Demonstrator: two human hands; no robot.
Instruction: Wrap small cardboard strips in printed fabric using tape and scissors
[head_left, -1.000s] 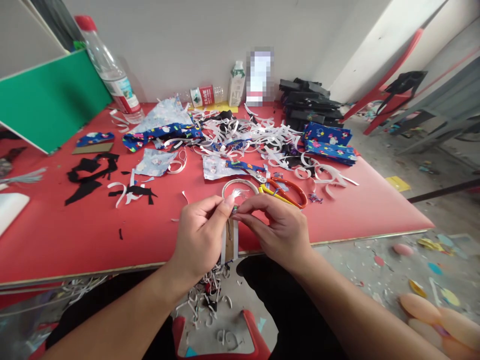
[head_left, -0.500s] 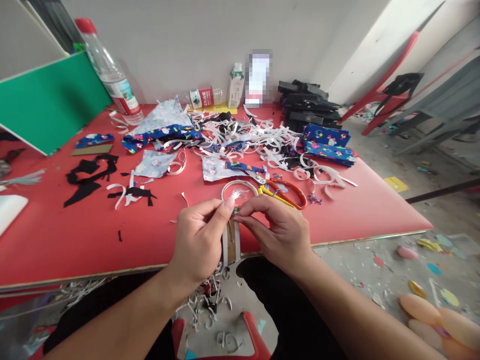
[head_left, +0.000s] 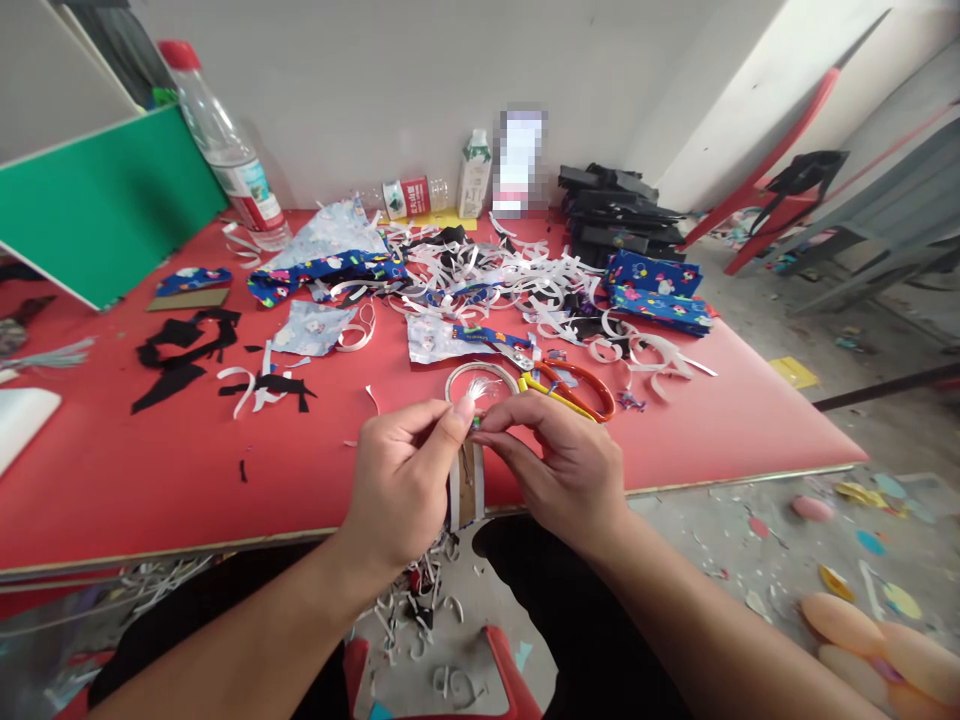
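Observation:
Above the table's front edge, my left hand (head_left: pixel 405 475) is closed in a pinch on a tuft of white threads (head_left: pixel 481 387), whose loose ends fan out past the thumb. My right hand (head_left: pixel 562 465) meets it fingertip to fingertip, pinching a tiny blue-green piece (head_left: pixel 476 424) at the base of the tuft. The fingers mostly hide this piece, so its kind is unclear. Under the hands, a brown strip with pale edges (head_left: pixel 468 490) reaches over the table edge. Just beyond lie a pale ring (head_left: pixel 455 376) and scissors with an orange and yellow handle (head_left: pixel 609 396).
White and black scraps (head_left: pixel 480 270) heap across the red table (head_left: pixel 300 490). Folded blue patterned cloth (head_left: pixel 656 290) and a black stack (head_left: pixel 615 210) sit at the right. A tall bottle (head_left: pixel 244 185) and a green board (head_left: pixel 112 205) stand at the left.
Both hands keep the same pinch, with only slight finger movement. The whole view has shifted a little.

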